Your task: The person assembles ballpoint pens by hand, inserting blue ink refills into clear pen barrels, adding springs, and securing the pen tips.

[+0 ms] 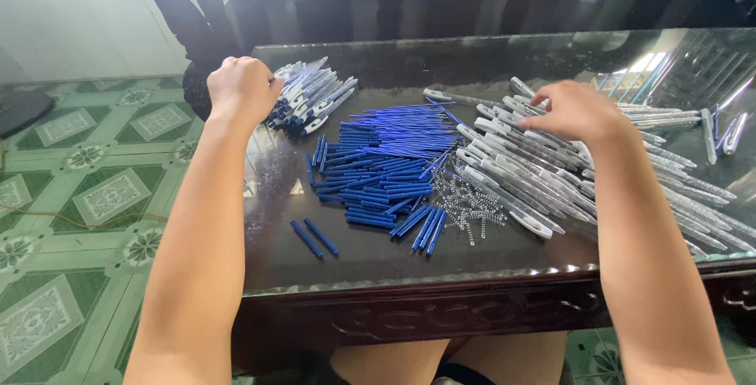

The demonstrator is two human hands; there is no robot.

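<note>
My left hand (240,86) rests at the edge of a heap of finished white-and-blue pens (311,98) at the table's far left, its fingers curled against them; whether it grips one is hidden. My right hand (579,109) reaches down into a big pile of clear-and-white pen barrels (535,176) on the right, fingertips touching them. Between my hands lie blue pen caps (374,180), thin blue ink refills (402,125) and a small heap of metal springs (465,200).
Everything sits on a glass-topped dark wooden table (409,275) with a carved front edge. Two loose blue caps (313,238) lie near the front. A dark wooden chair (197,15) stands behind. Green patterned floor tiles (79,196) spread to the left.
</note>
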